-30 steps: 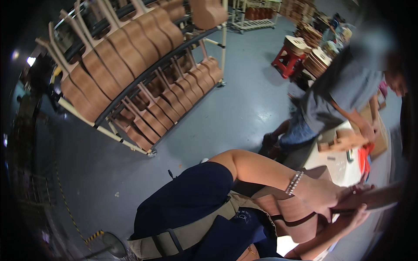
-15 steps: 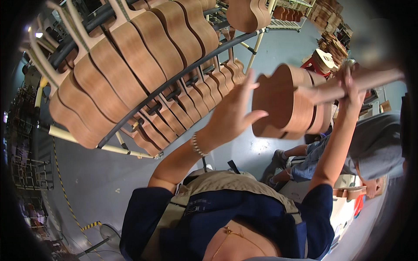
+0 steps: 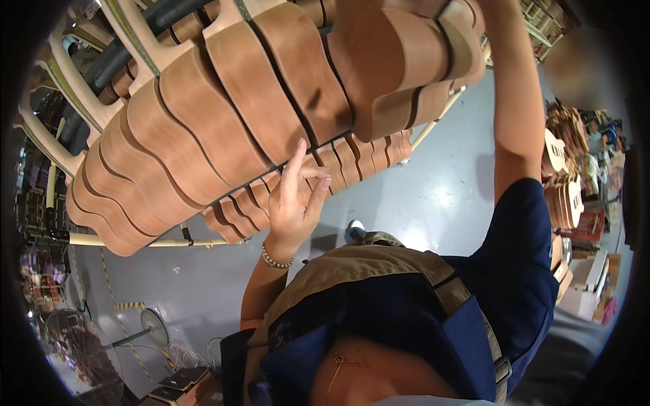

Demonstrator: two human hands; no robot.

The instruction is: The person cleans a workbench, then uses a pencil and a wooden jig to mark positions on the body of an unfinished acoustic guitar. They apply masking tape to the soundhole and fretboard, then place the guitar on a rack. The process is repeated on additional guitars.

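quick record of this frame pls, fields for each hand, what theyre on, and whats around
left hand: left hand raised, fingers spread, fingertips at the lower edge of the racked guitar bodies
right hand: out of view; right arm reaches up beside the guitar body at the top
rack: wooden guitar bodies stand side by side on edge, on a padded rack bar
wrist: bead bracelet
floor: grey floor
right side: more guitar bodies stacked

Guitar body (image 3: 399,68): bare brown wood, unfinished, curved waist, held high w/ its side edge toward camera, overlapping the row of similar bodies (image 3: 203,128) hung close together on rack (image 3: 101,64), upper left.
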